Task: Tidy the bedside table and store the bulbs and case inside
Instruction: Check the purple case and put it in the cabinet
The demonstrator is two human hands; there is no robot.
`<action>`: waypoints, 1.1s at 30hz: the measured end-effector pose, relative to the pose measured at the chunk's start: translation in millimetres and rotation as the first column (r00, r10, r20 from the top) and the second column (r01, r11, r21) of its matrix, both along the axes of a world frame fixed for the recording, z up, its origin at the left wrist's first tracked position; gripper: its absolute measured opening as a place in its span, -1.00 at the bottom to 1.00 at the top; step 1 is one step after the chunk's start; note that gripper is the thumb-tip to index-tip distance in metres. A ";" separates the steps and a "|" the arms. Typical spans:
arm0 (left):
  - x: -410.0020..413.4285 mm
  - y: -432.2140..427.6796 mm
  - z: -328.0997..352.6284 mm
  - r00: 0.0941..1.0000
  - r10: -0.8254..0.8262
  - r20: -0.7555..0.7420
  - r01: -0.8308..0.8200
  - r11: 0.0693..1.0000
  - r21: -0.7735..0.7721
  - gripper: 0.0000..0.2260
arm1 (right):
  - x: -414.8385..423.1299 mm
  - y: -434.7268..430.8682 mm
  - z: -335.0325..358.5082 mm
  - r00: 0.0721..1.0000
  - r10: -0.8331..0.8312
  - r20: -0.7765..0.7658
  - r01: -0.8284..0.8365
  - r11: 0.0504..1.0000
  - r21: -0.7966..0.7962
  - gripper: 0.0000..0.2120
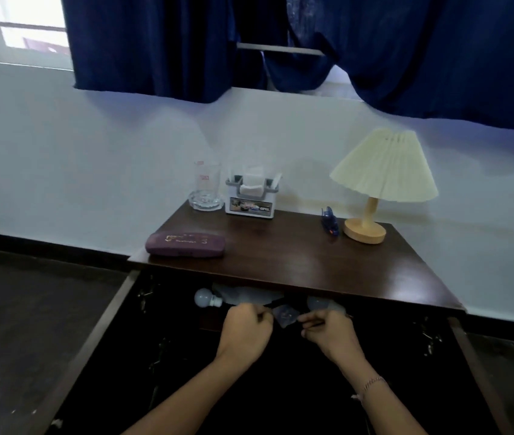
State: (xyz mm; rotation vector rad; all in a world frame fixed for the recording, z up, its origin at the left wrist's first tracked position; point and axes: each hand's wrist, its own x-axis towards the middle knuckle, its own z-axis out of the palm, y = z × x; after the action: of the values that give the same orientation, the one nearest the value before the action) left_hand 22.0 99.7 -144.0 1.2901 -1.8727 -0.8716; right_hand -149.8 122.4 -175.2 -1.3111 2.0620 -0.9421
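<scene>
The dark wooden bedside table (296, 262) has its drawer (117, 312) pulled out toward me. A white bulb (206, 298) lies at the drawer's back left, beside a clear plastic bag (246, 295). A second bulb (320, 304) lies at the back right, partly hidden under the tabletop. My left hand (246, 332) and my right hand (331, 332) each pinch one side of a small clear plastic piece (285, 317) between them, inside the drawer. A purple glasses case (185, 244) rests on the tabletop's front left corner.
At the table's back stand a glass (207, 189) and a tissue holder (251, 196). A cream-shaded lamp (381, 183) and a blue hair clip (330, 226) stand at the right. The white wall and blue curtains (155, 45) are behind. Dark floor lies at the left.
</scene>
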 end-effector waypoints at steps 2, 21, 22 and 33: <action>15.2 -5.3 -0.2 0.999 0.036 -0.022 -0.037 0.999 -0.034 -0.78 | 17.2 -0.3 8.3 0.998 0.058 -0.003 -0.058 0.998 -0.039 -0.77; 106.9 -59.6 49.5 0.899 0.350 -0.262 -0.388 0.915 -0.112 -0.81 | 90.5 -68.0 95.7 0.948 0.240 0.209 -0.174 0.940 -0.294 -0.77; 109.5 -63.0 51.7 0.889 0.376 -0.260 -0.418 0.899 -0.132 -0.81 | 90.3 -73.8 93.5 0.940 0.228 0.254 -0.150 0.944 -0.293 -0.76; 140.0 -116.0 52.8 0.872 0.479 -0.102 -0.485 0.873 -0.049 -0.58 | 115.4 -117.9 84.1 0.989 0.144 -0.018 -0.142 0.933 -0.329 -0.72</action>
State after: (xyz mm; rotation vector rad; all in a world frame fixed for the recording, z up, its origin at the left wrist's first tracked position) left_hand 162.0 -16.3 -91.2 1.5530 -1.4009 -0.5728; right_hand -34.5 4.5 -91.1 -1.6007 1.8266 -1.2619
